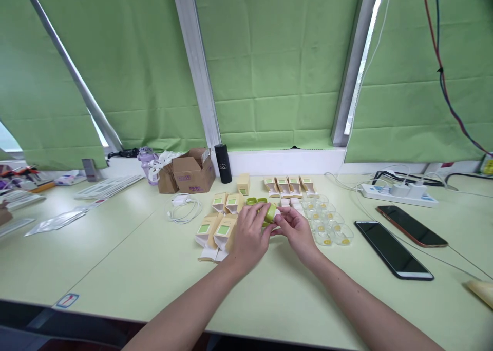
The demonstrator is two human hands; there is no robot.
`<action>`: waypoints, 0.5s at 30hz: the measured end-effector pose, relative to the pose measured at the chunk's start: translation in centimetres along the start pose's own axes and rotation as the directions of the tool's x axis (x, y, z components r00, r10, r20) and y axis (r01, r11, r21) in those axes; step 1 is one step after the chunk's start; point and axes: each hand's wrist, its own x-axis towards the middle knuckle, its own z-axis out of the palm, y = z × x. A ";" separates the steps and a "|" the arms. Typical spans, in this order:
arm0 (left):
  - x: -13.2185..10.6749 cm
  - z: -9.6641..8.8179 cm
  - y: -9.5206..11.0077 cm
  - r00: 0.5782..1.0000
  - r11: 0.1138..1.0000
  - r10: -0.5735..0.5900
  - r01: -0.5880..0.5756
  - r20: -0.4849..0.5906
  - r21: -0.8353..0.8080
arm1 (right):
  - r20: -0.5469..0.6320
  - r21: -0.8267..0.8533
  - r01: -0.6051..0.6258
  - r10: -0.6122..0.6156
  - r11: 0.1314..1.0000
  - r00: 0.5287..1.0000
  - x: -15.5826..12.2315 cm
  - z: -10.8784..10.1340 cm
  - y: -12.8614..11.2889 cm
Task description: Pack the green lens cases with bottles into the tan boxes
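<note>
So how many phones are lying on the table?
2. The near phone lies right of the right hand; the far phone lies just behind it, closer to the power strip. None seem hidden.

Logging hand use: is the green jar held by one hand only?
No, left hand and right hand both grip the green jar.

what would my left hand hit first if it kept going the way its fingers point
The left hand already grips the small green jar together with the right hand. Going on, away and slightly right, it would likely meet the small white pieces, then the row of cartons; depth is unclear.
</note>
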 end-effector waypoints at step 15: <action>0.4 -0.3 0.1 0.970 0.893 -0.198 0.239 0.144 -0.382 | 0.106 -0.237 0.185 -0.164 0.954 0.981 -0.5 -0.6 0.5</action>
